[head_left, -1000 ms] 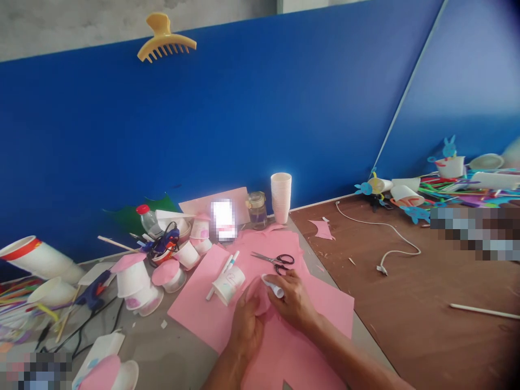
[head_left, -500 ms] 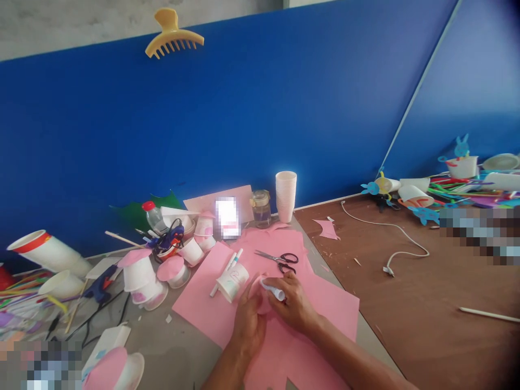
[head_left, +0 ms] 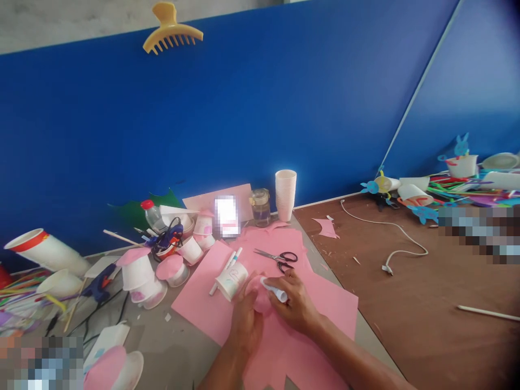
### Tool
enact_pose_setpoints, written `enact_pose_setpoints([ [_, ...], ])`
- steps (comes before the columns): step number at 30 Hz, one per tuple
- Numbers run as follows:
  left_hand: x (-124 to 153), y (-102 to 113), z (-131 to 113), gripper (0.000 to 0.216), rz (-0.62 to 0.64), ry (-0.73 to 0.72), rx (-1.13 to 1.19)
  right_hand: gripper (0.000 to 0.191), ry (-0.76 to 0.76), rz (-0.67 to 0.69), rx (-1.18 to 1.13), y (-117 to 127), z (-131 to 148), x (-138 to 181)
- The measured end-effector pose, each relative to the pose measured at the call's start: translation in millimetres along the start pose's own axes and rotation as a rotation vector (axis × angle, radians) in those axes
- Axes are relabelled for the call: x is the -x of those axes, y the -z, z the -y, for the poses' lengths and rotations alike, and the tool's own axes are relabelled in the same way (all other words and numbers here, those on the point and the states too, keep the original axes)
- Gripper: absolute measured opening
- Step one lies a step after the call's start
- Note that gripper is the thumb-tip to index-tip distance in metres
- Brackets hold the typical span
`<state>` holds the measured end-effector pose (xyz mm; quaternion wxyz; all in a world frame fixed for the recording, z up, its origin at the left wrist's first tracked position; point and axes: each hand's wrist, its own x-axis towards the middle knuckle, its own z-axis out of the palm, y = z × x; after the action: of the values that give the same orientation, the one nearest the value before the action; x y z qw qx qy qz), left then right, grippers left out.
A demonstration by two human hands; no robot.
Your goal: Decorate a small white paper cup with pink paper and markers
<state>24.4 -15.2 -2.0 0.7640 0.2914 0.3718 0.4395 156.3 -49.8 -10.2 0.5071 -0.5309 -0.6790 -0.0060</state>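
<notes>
My left hand is closed on a rounded pink paper piece; whether a cup sits under it I cannot tell. In my right hand is a white marker, its tip end against the pink piece near the upper edge. Pink paper sheets lie beneath both hands. Just beyond my right hand rest scissors with black handles. Left of my hands, a white paper cup with drawn marks lies on its side, against white pens.
Pink-topped paper cups, a blue glue gun and cords crowd the left side. Behind the sheets stand a bright phone, a glass jar and a tall cup stack. A white cable crosses the brown board.
My left hand has shifted slightly left on the pink piece, and more of its rounded surface shows. My right hand keeps the marker against it.
</notes>
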Motion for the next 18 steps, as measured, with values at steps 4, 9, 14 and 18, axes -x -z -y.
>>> enact_pose_setpoints([
  [4, -0.9, -0.9, 0.8, 0.046, -0.008, 0.074, 0.050, 0.016, 0.003, 0.058, 0.038, -7.0, 0.2, 1.4],
  [9, -3.3, -2.5, 2.7, 0.040, -0.049, 0.003, 0.082, 0.015, -0.060, -0.055, 0.153, 2.4, -14.1, -4.7],
  [14, -3.8, -1.3, 1.7, 0.037, -0.093, -0.029, 0.059, 0.017, -0.080, -0.123, 0.084, 10.2, -12.5, -5.7],
  [18, -0.8, -4.2, -1.3, 0.040, -0.035, -0.012, 0.071, 0.015, 0.003, -0.006, 0.009, 0.9, -1.1, -0.4],
])
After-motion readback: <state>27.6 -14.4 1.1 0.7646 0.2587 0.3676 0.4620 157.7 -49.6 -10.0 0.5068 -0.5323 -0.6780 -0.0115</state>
